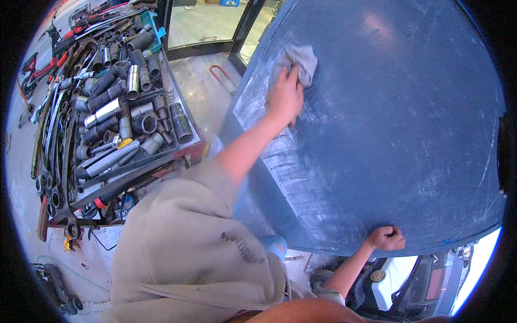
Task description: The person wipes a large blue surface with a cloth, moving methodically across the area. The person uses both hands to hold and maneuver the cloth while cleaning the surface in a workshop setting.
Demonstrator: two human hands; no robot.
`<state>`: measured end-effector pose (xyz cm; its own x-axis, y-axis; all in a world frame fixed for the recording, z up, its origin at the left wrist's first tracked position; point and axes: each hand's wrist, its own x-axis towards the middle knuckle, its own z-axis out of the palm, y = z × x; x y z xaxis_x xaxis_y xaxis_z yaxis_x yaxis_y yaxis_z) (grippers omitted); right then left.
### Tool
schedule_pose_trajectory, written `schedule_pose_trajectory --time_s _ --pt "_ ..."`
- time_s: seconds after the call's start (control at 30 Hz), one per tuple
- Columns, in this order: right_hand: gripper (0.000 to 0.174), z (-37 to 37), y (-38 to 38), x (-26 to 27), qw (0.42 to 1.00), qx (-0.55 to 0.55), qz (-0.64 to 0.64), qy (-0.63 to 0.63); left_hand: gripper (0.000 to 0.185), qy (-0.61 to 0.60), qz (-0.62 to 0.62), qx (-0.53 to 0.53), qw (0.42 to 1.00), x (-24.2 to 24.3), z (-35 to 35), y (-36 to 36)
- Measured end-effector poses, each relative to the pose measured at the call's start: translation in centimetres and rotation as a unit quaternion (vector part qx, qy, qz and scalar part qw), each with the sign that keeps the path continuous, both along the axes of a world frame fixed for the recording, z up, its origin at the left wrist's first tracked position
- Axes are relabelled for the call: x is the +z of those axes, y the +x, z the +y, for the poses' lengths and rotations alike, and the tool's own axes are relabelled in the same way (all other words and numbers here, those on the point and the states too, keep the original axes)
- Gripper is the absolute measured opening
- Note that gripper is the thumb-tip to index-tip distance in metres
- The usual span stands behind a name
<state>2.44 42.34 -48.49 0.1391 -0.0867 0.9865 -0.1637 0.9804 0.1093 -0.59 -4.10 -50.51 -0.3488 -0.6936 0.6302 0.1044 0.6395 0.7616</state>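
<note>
A large, curved, dark blue-grey vehicle panel (396, 133), seemingly a hood, spreads out before me. My left hand (286, 97) holds a crumpled grey cloth (303, 60) against its surface, near the left edge. The cloth is partly covered by my fingers. A pale, streaked band (293, 177) runs along the near side of the panel, and whitish smudges and scratches mark the darker area. My right hand (387, 238) is curled into a fist at the lower edge of the panel. I see nothing in that fist, though its underside is hidden.
On my left, a tool cart (190, 151) carries heaped sockets (107, 111) and a row of long wrenches (54, 161). Vehicle parts, including a white capped reservoir (394, 278), show below the panel's lower edge. A dark-framed glass door (202, 24) stands beyond. An orange-and-grey U-shaped handle (220, 72) lies near it.
</note>
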Motion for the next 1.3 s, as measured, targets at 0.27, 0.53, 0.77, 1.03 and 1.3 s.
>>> schedule_pose_trajectory --time_s 0.27,0.53,0.77,1.03,1.3 --pt "0.007 0.0 0.0 0.2 1.000 -0.001 0.000 0.019 0.043 0.068 -0.001 -0.004 0.998 1.4 -4.0 -1.3" --pt "0.007 -0.2 0.7 0.2 1.000 -0.014 -0.018 0.016 0.030 0.065 -0.021 -0.048 0.997 5.2 -5.5 -0.4" --pt "0.008 -0.2 0.2 0.1 1.000 0.012 -0.006 0.007 0.026 0.049 0.047 -0.002 0.998 4.4 -4.5 -2.0" --pt "0.010 0.2 0.4 -0.4 0.999 0.038 -0.018 0.006 0.043 -0.042 -0.004 -0.057 0.997 -0.7 2.6 3.0" --pt "0.009 0.5 0.6 -0.1 0.995 0.092 -0.016 0.023 0.042 0.006 -0.087 -0.214 0.973 -2.0 5.6 7.3"
